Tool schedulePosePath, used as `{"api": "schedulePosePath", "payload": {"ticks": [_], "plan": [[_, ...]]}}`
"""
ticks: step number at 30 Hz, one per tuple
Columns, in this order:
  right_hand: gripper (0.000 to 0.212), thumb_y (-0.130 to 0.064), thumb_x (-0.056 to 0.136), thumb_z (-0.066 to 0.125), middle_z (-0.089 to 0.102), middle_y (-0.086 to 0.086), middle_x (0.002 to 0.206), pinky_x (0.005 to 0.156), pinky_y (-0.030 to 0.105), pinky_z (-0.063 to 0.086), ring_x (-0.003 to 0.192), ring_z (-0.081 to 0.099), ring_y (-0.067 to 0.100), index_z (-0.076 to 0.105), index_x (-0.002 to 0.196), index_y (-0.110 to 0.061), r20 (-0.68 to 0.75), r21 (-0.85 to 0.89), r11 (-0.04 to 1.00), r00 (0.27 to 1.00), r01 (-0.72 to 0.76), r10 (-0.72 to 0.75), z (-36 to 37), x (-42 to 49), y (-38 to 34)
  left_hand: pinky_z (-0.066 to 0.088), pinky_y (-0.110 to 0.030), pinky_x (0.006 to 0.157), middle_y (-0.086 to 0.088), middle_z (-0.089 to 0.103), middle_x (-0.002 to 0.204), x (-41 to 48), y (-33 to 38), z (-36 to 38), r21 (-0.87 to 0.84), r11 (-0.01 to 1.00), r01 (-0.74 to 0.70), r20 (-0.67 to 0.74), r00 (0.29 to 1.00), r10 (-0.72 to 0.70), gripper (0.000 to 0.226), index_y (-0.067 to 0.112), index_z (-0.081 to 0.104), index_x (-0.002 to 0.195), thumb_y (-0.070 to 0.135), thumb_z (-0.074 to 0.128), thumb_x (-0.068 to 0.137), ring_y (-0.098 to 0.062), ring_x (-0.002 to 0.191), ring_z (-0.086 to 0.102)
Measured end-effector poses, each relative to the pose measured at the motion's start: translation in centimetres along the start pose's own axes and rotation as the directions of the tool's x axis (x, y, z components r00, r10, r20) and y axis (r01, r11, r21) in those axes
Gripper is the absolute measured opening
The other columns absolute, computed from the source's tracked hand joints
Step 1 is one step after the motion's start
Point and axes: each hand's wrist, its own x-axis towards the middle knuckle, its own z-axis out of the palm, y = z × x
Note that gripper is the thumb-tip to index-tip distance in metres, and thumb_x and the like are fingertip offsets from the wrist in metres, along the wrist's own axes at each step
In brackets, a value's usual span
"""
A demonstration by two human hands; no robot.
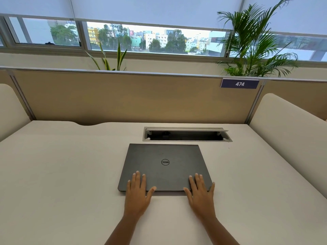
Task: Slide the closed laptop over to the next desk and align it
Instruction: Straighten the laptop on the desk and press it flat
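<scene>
A closed dark grey laptop [164, 167] with a round logo lies flat in the middle of a cream desk [62, 174], its sides roughly square to the desk. My left hand [137, 193] rests flat on its near left corner, fingers spread on the lid and the thumb along the front edge. My right hand [200, 193] lies flat on the near right corner in the same way, the little finger at the laptop's right edge. Neither hand grips anything.
Just behind the laptop is an open cable hatch [186, 134] set into the desk. A tan partition [123, 98] with a "474" sign [239, 84] closes the far side. Low cream side dividers stand at left [10, 110] and right [286, 128]. Plants stand behind the partition.
</scene>
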Motion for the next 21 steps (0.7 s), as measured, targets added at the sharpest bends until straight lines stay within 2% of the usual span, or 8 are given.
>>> {"api": "schedulePosePath", "payload": {"ticks": [3,6,7,9,11,12,19,21], "plan": [[0.070,-0.051,0.094,0.003,0.066,0.013,0.115,0.089,0.057,0.042,0.116,0.042,0.024,0.059,0.112,-0.015,0.058,-0.002,1.000,0.998,0.007,-0.007,-0.1,0.5,-1.8,0.059,-0.041,0.073,-0.012,0.073,0.111,0.2,1.3,0.0,0.027,1.000,-0.007,-0.003,1.000,0.007,0.082,0.010,0.066,0.108,0.052,-0.002,0.093,-0.027,0.101,0.070],[0.076,-0.051,0.094,0.000,0.068,0.011,0.113,0.074,0.051,0.053,0.107,0.061,0.027,0.066,0.108,-0.015,0.107,-0.004,1.000,0.994,0.030,-0.029,0.0,1.0,-3.1,0.058,-0.039,0.079,-0.007,0.073,0.111,0.4,1.9,0.4,0.042,0.998,-0.043,-0.048,0.998,0.045,0.069,0.013,0.048,0.116,0.052,-0.004,0.093,-0.026,0.104,0.068],[0.076,-0.051,0.094,0.000,0.069,0.010,0.112,0.073,0.050,0.054,0.104,0.064,0.027,0.067,0.107,-0.015,0.123,-0.011,0.999,0.992,0.031,-0.029,-0.1,1.1,-3.5,0.050,-0.041,0.091,-0.007,0.073,0.111,0.5,2.0,0.4,0.041,0.998,-0.040,-0.046,0.998,0.042,0.068,0.012,0.045,0.116,0.053,-0.004,0.093,-0.027,0.110,0.062],[0.076,-0.051,0.094,0.000,0.070,0.008,0.110,0.072,0.047,0.055,0.101,0.065,0.025,0.067,0.106,-0.016,0.163,-0.025,0.999,0.986,0.031,-0.026,0.0,1.2,-4.2,0.021,-0.039,0.110,-0.007,0.073,0.113,0.6,1.9,1.0,0.062,0.997,-0.038,-0.043,0.998,0.040,0.069,0.011,0.044,0.117,0.055,-0.003,0.092,-0.025,0.115,0.044],[0.077,-0.051,0.094,0.000,0.071,0.006,0.107,0.071,0.045,0.055,0.099,0.066,0.023,0.068,0.104,-0.018,0.191,-0.044,0.998,0.981,0.036,-0.027,0.1,1.2,-4.5,-0.008,-0.034,0.117,-0.009,0.072,0.115,0.7,1.6,1.4,0.069,0.997,-0.041,-0.026,0.999,0.043,0.070,0.011,0.044,0.118,0.056,-0.001,0.091,-0.023,0.116,0.038],[0.077,-0.051,0.094,-0.001,0.072,0.005,0.106,0.071,0.044,0.055,0.099,0.066,0.023,0.069,0.103,-0.018,0.192,-0.051,0.998,0.981,0.038,-0.028,0.2,1.2,-4.5,-0.014,-0.032,0.117,-0.010,0.070,0.117,0.8,1.6,1.5,0.060,0.997,-0.048,-0.006,0.999,0.049,0.070,0.010,0.045,0.119,0.057,-0.001,0.091,-0.026,0.119,0.036],[0.079,-0.052,0.093,-0.001,0.072,0.004,0.104,0.073,0.044,0.055,0.096,0.068,0.022,0.070,0.103,-0.019,0.227,-0.103,0.994,0.974,0.035,-0.011,1.3,0.9,-4.4,-0.017,-0.031,0.117,-0.010,0.067,0.121,1.0,1.7,2.0,0.059,0.996,-0.064,0.056,0.997,0.061,0.070,0.011,0.044,0.120,0.058,-0.001,0.091,-0.034,0.134,0.018],[0.079,-0.052,0.093,-0.001,0.073,0.004,0.103,0.071,0.044,0.055,0.095,0.068,0.021,0.070,0.102,-0.019,0.261,-0.080,0.996,0.965,0.043,-0.020,1.4,0.9,-4.2,-0.017,-0.030,0.116,-0.008,0.071,0.115,1.2,1.8,2.0,0.063,0.996,-0.063,0.066,0.996,0.059,0.070,0.011,0.044,0.119,0.057,-0.001,0.091,-0.027,0.122,0.034]]}}
